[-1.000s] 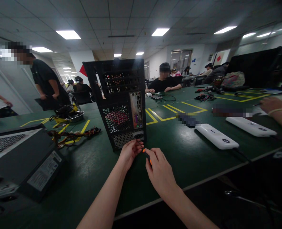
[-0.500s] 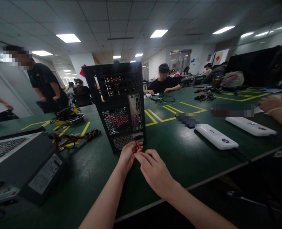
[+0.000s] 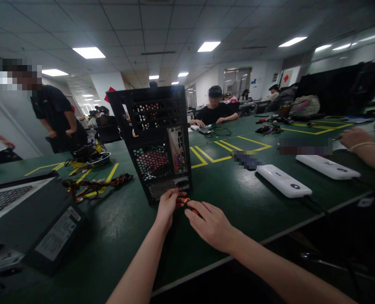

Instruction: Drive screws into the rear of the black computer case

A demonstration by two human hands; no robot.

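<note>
A black computer case [image 3: 152,141] stands upright on the green table, its rear panel with ports and vent holes facing me. My right hand [image 3: 210,224] is closed around a screwdriver [image 3: 186,202] with an orange and black handle. Its thin dark shaft points up towards the lower rear corner of the case. My left hand [image 3: 167,207] is pinched at that corner, beside the power socket [image 3: 183,184], with its fingertips by the shaft. What lies between the left fingertips is too small to make out.
A grey power supply unit [image 3: 57,236] lies at the near left, its bundle of cables [image 3: 101,185] behind it. A metal bowl [image 3: 100,159] stands farther back. White power banks [image 3: 284,181] lie at the right, near another person's hand [image 3: 358,138]. Someone sits across the green table [image 3: 238,211].
My right hand has shifted slightly down and right with the screwdriver, whose shaft now tilts lower. My left hand stays near the case's lower corner. The view has turned slightly.
</note>
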